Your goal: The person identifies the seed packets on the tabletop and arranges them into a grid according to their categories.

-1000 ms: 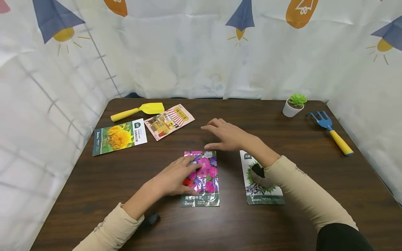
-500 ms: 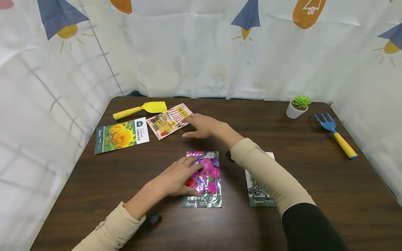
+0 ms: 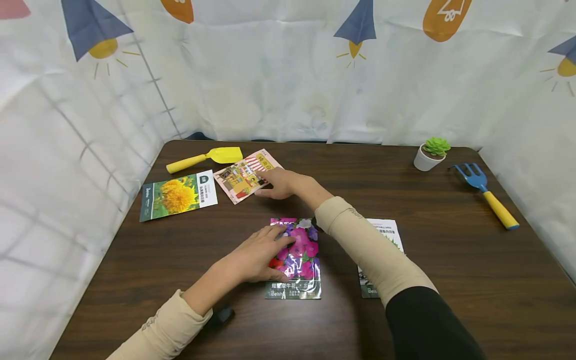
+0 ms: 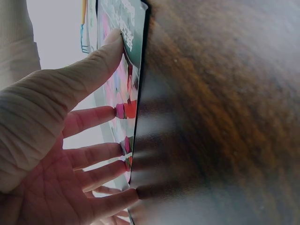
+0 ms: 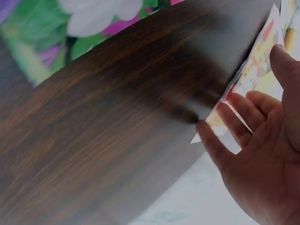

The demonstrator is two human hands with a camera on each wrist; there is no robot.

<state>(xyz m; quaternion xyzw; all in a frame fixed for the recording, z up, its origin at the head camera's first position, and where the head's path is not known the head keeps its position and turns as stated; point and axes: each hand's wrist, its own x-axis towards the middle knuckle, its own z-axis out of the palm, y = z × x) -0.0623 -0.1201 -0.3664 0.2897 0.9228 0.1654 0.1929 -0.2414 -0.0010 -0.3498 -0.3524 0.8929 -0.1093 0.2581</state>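
In the head view my left hand lies with spread fingers on a seed packet printed with pink and purple flowers. Its fingertips and thumb touch the packet's face in the left wrist view. My right hand reaches across to a pale pink packet with a red-striped awning picture, covering its lower right corner. Seen from the right wrist, the loosely bent fingers are at the pink packet's surface. Left of it lies a packet with a yellow flower.
A yellow trowel lies behind the left packets. My right sleeve partly covers a white and green packet. At the right stand a potted succulent and a blue hand fork with a yellow handle. A printed curtain borders the table.
My right hand has moved left from above the flower packet onto the pale pink packet. The left hand has stayed on its packet, and the head view has shifted slightly.
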